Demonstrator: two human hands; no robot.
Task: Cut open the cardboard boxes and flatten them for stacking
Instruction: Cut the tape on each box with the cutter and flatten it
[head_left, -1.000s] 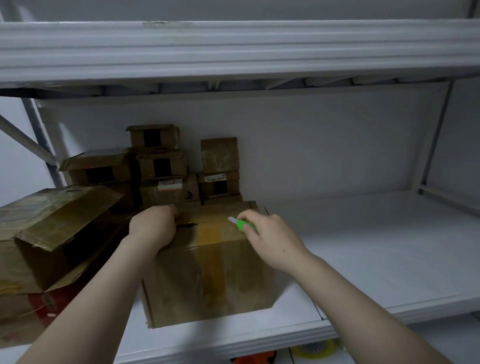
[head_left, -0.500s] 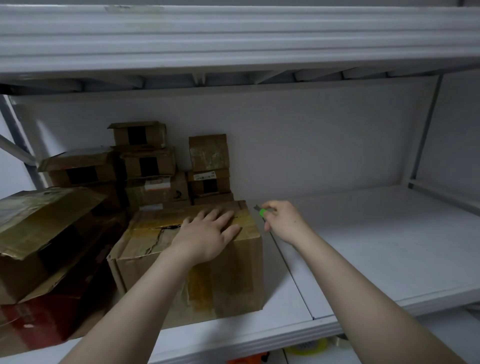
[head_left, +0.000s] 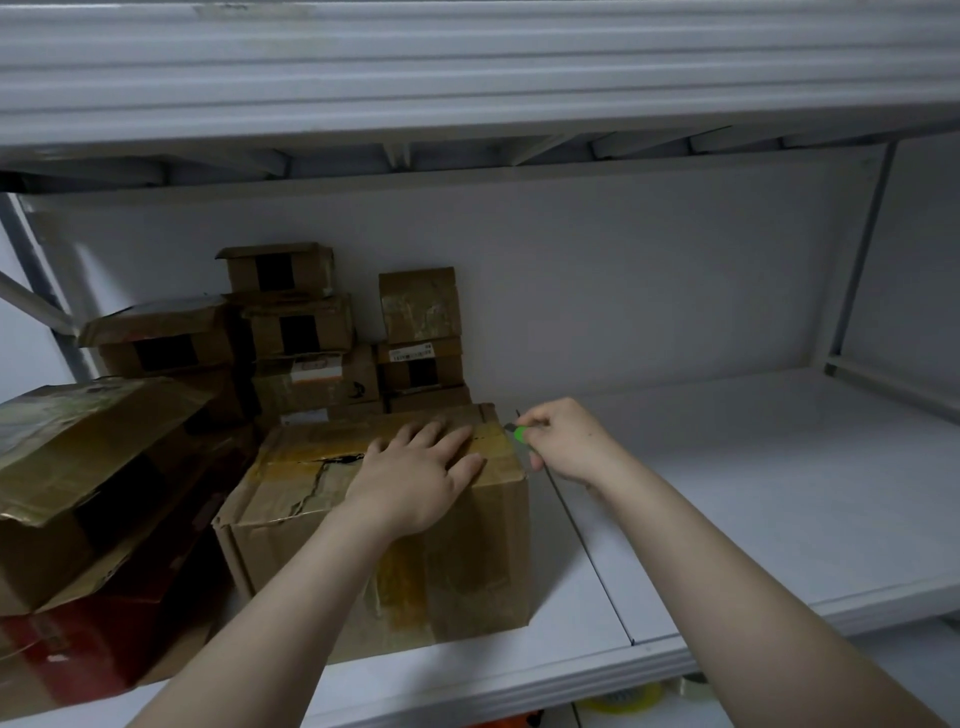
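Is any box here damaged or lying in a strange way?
The box under the left hand has a torn top, a jagged crack along the tape. Left of it, a bigger box sits tilted, flap open. The right hand holds a green cutter.

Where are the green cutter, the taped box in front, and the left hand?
green cutter (head_left: 520, 434), head view, on its green handle.
taped box (head_left: 467, 566), head view, on its front face.
left hand (head_left: 415, 475), head view, on the back of the hand.

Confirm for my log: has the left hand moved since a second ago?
Yes: left hand went right, from in front of the taller box stack to the shorter stack.
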